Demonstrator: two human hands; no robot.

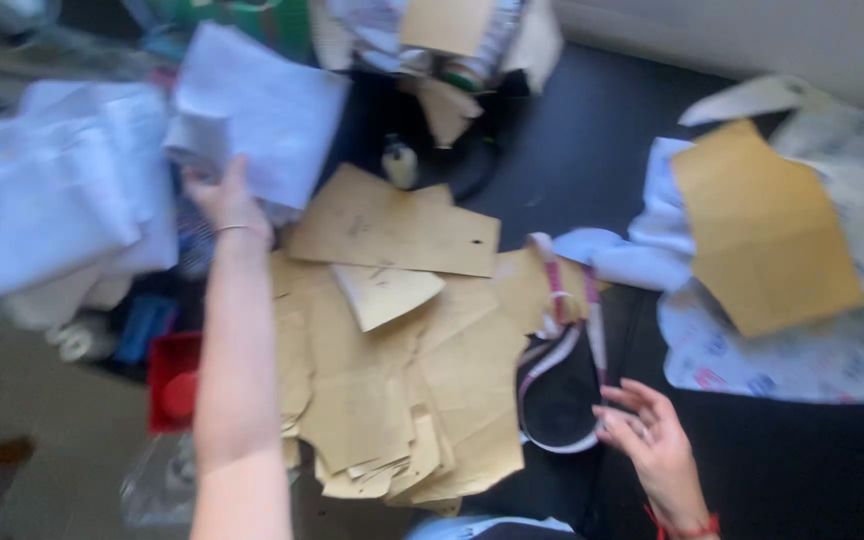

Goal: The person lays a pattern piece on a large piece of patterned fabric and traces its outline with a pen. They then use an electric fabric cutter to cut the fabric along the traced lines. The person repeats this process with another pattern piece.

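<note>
Hands of one person reach over a dark worktop strewn with paper and cloth, seen from above and somewhat blurred. Left hand [224, 198], arm stretched toward the far left part of the worktop, grips the lower edge of a white folded sheet [257, 115]; its fingers are closed on that sheet, and a thin ring shows at the wrist. Right hand [652, 440] rests near the front edge, fingers spread loosely and holding nothing, fingertips touching the rim of a measuring tape [564, 340] that lies in one loop. A red thread circles that wrist.

Between the two hands lies a heap of brown paper pieces [402, 370], overlapping; their exact number cannot be told. One more brown sheet [764, 228] lies apart toward the right edge, on printed white fabric [782, 360]. A pile of white cloth [57, 195] sits at the left edge, with one red box [174, 382] just in front of it.
</note>
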